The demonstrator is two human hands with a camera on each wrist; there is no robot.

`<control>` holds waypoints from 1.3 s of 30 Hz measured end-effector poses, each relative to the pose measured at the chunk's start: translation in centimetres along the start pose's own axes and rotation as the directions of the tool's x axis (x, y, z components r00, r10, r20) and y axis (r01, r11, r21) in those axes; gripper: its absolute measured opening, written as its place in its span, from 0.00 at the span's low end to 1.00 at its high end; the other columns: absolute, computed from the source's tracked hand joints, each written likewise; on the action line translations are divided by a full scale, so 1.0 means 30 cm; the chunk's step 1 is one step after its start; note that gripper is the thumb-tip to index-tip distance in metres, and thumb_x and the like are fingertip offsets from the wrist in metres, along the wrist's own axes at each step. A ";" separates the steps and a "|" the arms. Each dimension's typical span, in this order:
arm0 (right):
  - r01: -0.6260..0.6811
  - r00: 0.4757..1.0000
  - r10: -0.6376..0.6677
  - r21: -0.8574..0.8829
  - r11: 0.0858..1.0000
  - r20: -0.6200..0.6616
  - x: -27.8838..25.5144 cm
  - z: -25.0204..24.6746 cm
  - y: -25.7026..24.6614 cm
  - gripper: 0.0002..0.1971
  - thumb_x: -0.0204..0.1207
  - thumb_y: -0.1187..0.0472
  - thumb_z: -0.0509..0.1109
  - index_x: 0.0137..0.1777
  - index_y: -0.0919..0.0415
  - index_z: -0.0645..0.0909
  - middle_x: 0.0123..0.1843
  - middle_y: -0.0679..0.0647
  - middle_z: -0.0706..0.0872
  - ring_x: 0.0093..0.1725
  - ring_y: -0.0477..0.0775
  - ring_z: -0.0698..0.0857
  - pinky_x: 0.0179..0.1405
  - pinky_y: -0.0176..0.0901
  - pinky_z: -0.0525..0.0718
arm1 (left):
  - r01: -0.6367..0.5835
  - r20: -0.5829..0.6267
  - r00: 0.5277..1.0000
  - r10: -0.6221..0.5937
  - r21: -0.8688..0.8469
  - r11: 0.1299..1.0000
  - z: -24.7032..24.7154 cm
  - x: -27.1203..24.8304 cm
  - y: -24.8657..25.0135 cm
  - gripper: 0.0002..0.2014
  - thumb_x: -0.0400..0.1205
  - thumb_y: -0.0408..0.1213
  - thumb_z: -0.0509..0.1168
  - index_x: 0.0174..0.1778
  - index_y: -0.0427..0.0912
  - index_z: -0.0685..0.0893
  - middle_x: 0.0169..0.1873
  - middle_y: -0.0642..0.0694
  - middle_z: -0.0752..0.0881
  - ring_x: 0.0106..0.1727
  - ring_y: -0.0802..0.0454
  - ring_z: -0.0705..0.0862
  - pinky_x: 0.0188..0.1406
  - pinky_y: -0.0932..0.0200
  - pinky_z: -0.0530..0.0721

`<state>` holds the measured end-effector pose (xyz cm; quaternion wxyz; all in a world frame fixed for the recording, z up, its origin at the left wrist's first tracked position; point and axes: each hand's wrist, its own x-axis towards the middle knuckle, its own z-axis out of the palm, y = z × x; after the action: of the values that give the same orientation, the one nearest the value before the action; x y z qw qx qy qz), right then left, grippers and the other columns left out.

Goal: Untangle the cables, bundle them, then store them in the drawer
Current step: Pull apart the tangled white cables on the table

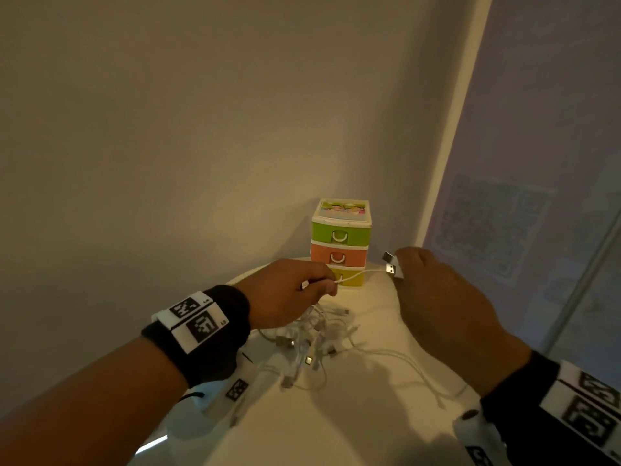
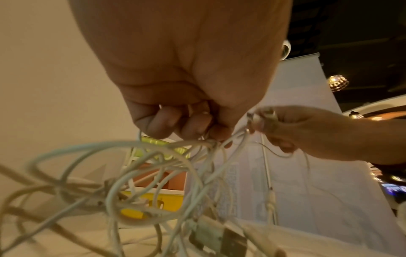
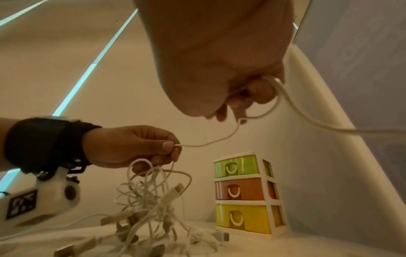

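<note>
The left hand (image 1: 289, 290) is pinching a thin white cable (image 1: 359, 273) between thumb and fingertips, lifting part of the tangled clump of white USB cables (image 1: 312, 344) off the round white table (image 1: 369, 432). The right hand (image 1: 440, 297) is gripping that cable's silver USB plugs (image 1: 391, 264), curled around them. The small three-drawer plastic cabinet, green, orange and yellow (image 1: 340, 243), is standing shut just behind the hands.
</note>
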<state>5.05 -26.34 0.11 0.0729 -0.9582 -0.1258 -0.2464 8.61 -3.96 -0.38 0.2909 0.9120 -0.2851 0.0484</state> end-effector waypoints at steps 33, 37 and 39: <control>0.255 0.931 -0.279 0.129 0.958 0.235 0.012 0.084 -0.072 0.16 0.85 0.51 0.54 0.72 0.44 0.64 0.63 0.50 0.82 0.57 0.54 0.80 0.52 0.52 0.82 | -0.028 0.012 1.000 0.028 -0.037 0.999 0.035 -0.016 0.015 0.12 0.87 0.50 0.55 0.53 0.57 0.84 0.34 0.54 0.85 0.34 0.60 0.81 0.41 0.61 0.81; 0.190 0.967 -0.203 0.097 0.977 0.152 0.030 0.047 -0.057 0.06 0.83 0.52 0.56 0.57 0.42 0.71 0.54 0.49 0.85 0.51 0.54 0.81 0.46 0.53 0.84 | -0.011 0.025 1.000 0.013 -0.049 0.999 0.037 -0.025 -0.011 0.13 0.87 0.48 0.56 0.36 0.60 0.78 0.29 0.60 0.80 0.30 0.65 0.76 0.35 0.67 0.74; 0.104 0.990 -0.116 0.127 0.986 0.085 0.046 0.004 -0.017 0.07 0.83 0.53 0.56 0.57 0.45 0.72 0.47 0.50 0.86 0.46 0.57 0.83 0.42 0.54 0.85 | -0.004 0.034 0.999 0.004 -0.015 1.000 0.028 -0.033 -0.030 0.16 0.87 0.47 0.56 0.32 0.64 0.74 0.28 0.64 0.78 0.31 0.66 0.75 0.35 0.68 0.71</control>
<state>6.13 -25.55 0.72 0.1119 -0.9539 -0.1966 -0.1974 8.22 -3.34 -1.78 0.2929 0.9099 -0.2920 0.0314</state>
